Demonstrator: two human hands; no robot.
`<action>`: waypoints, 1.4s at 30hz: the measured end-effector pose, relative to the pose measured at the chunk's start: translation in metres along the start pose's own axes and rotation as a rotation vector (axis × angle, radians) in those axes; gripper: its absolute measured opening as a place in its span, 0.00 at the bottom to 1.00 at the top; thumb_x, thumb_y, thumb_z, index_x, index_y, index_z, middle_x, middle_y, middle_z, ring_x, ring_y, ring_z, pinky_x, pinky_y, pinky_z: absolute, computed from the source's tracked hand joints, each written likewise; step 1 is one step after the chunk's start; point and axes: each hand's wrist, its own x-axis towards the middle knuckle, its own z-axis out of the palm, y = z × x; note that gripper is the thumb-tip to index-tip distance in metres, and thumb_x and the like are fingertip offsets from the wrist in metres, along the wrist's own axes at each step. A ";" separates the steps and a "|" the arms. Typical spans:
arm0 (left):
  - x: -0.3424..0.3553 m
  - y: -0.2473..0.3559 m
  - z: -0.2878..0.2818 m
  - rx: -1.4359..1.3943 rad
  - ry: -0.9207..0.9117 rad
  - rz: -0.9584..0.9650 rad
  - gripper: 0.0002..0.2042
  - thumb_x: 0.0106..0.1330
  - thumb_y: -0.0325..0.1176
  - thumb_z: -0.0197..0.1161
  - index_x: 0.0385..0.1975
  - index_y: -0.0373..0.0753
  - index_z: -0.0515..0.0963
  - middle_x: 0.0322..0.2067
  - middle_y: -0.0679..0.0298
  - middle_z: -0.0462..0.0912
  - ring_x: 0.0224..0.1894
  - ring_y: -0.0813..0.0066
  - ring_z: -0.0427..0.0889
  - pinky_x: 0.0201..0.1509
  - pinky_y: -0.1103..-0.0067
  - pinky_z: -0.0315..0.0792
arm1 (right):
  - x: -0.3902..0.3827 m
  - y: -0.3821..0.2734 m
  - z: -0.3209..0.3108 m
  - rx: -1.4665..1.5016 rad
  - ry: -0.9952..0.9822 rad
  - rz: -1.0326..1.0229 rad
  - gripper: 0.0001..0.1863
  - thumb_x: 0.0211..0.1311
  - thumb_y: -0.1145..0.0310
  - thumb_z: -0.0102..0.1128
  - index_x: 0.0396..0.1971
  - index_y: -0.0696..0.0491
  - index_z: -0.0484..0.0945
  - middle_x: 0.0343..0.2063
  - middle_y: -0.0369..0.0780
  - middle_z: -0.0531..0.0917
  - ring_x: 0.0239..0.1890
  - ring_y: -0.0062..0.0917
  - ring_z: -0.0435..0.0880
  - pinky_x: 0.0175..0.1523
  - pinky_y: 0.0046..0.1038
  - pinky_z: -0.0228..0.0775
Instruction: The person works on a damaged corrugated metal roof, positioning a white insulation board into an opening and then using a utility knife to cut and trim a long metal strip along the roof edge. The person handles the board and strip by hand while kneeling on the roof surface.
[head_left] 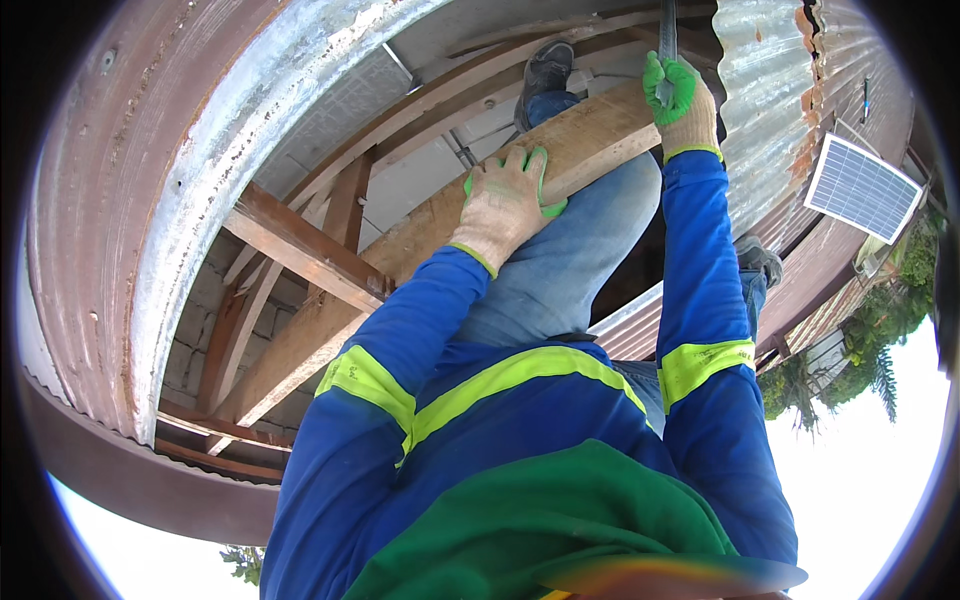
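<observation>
My left hand (pixel 503 205), in a cream and green work glove, rests across a thick wooden beam (pixel 590 140) with its fingers curled over the top. My right hand (pixel 685 105), gloved the same way, is closed around a narrow grey metal bar (pixel 668 40) that rises past the upper edge. Its far end is out of view. The bar passes beside the beam's right end. My bent knee in jeans (pixel 590 250) lies against the beam's near side, and my shoe (pixel 548 85) is on its far side.
Brown and grey corrugated roofing sheets (pixel 220 110) curve along the left. More rusty corrugated sheets (pixel 765 110) stand at the right, near a small solar panel (pixel 863 188). Wooden roof framing (pixel 305 250) crosses an opening with blocks below. Another shoe (pixel 760 262) shows right of my arm.
</observation>
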 end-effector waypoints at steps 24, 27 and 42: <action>-0.007 -0.002 0.009 0.014 0.034 0.015 0.38 0.67 0.64 0.61 0.68 0.42 0.70 0.62 0.56 0.76 0.59 0.55 0.82 0.62 0.53 0.75 | 0.032 0.055 -0.069 2.106 -0.023 0.852 0.20 0.73 0.82 0.47 0.62 0.73 0.63 0.50 0.61 0.77 0.31 0.33 0.81 0.34 0.28 0.83; -0.005 -0.003 0.005 -0.027 0.010 0.025 0.38 0.67 0.64 0.61 0.68 0.42 0.70 0.63 0.55 0.75 0.59 0.53 0.82 0.62 0.54 0.75 | 0.013 0.036 -0.069 2.118 -0.003 0.852 0.21 0.73 0.82 0.47 0.62 0.73 0.63 0.52 0.61 0.76 0.32 0.31 0.80 0.35 0.27 0.82; -0.008 0.000 0.000 -0.011 -0.028 0.006 0.42 0.65 0.63 0.64 0.73 0.42 0.66 0.64 0.53 0.76 0.61 0.52 0.81 0.64 0.58 0.77 | -0.099 -0.117 -0.085 1.946 0.160 0.753 0.17 0.75 0.81 0.47 0.59 0.74 0.63 0.52 0.57 0.76 0.33 0.29 0.79 0.37 0.27 0.82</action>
